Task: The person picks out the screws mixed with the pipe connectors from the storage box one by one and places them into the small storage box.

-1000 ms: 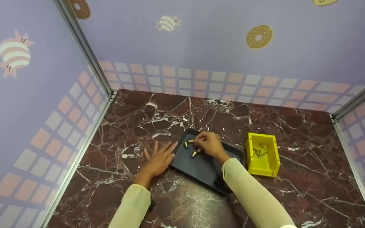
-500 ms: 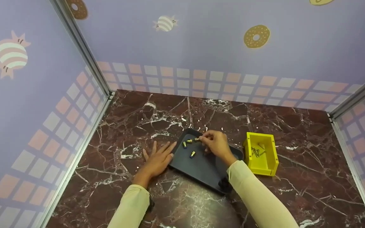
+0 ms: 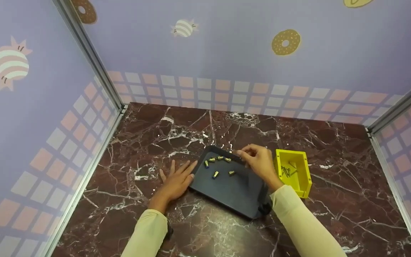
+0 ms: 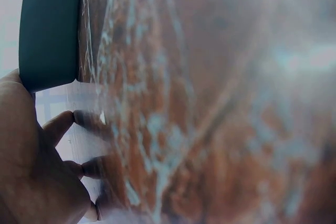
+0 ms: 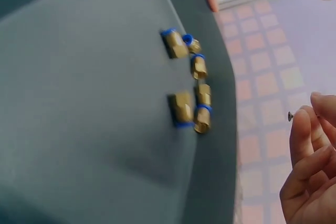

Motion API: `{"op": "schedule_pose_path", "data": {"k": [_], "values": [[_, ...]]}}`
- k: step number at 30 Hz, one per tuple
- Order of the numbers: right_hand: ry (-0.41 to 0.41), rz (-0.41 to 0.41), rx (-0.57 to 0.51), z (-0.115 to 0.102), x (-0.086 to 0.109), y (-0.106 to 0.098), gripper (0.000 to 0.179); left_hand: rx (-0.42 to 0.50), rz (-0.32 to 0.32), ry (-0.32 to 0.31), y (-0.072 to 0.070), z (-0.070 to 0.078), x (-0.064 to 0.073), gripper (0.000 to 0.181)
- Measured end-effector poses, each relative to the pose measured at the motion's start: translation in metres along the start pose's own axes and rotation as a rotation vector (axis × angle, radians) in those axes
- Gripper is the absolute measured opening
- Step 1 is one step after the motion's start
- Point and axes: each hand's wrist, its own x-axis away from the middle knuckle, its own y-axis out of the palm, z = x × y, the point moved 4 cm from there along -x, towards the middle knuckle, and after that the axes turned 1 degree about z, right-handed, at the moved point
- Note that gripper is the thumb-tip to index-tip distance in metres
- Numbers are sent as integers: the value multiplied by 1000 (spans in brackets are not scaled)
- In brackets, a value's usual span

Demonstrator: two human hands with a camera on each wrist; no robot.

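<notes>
Several small brass fittings with blue rings lie in the dark grey tray (image 3: 227, 192), most of them along its far-left part; one fitting (image 3: 215, 175) sits nearer its middle. My left hand (image 3: 176, 181) lies flat on the marble surface with fingers spread, its fingertips at the tray's left edge. Above the tray's far-right side, my right hand (image 3: 260, 162) pinches a small screw (image 5: 290, 116) between thumb and fingers. Only the screw's head shows clearly in the right wrist view. In the left wrist view, the tray's wall (image 4: 50, 30) stands beside the left thumb.
Right of the tray stands a yellow bin (image 3: 302, 193) with several screws (image 3: 288, 171) inside. Small white specks are scattered on the marble beyond the tray. Patterned panels (image 3: 227, 53) enclose the surface at the back and both sides.
My right hand has moved right, away from the fittings and towards the yellow bin, uncovering more fittings in the tray. The left hand has stayed in place.
</notes>
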Motion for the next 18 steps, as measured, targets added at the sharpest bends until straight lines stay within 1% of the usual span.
{"op": "schedule_pose_path", "data": {"k": [6,9,15,18], "values": [[2,60,-53,2,4,-33,16,-2,-1,-3,0,1,0,52],[11,110,-58,5,6,-52,17,0,-3,-7,0,1,0,51],[32,228,-10,17,13,-89,20,-5,-3,-14,1,1,0,51],[58,276,3,24,17,-105,21,-1,-7,-12,1,0,0,51]]}}
